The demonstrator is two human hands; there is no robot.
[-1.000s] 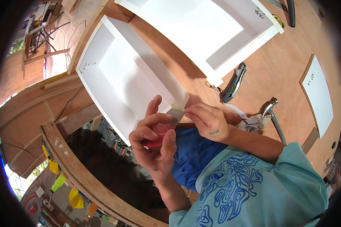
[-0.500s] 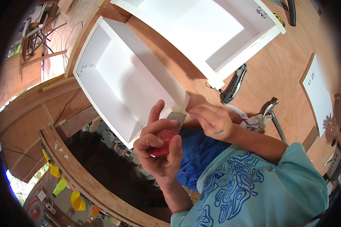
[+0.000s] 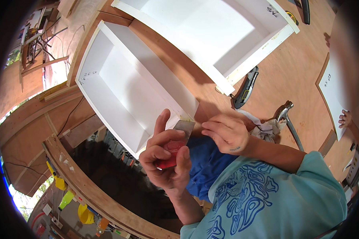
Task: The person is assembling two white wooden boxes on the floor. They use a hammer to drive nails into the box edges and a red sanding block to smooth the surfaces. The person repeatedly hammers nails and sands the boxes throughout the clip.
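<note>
My left hand is closed around a putty knife with a red handle and a flat metal blade. The blade points up beside the near corner of a white open box. To its right, my right hand has its fingers bent and pressed together, a little apart from the blade's edge. Whatever those fingertips may pinch is hidden. A second, larger white box lies beyond both hands.
On the wooden tabletop lie a utility knife, a hammer and a crumpled white cloth. At right, another person's hand touches a white panel. A dark opening lies left of my left arm.
My right hand has drawn slightly right and down from the blade's tip. The putty knife stays in my left hand. The other person's hand has moved up onto the white panel's edge.
</note>
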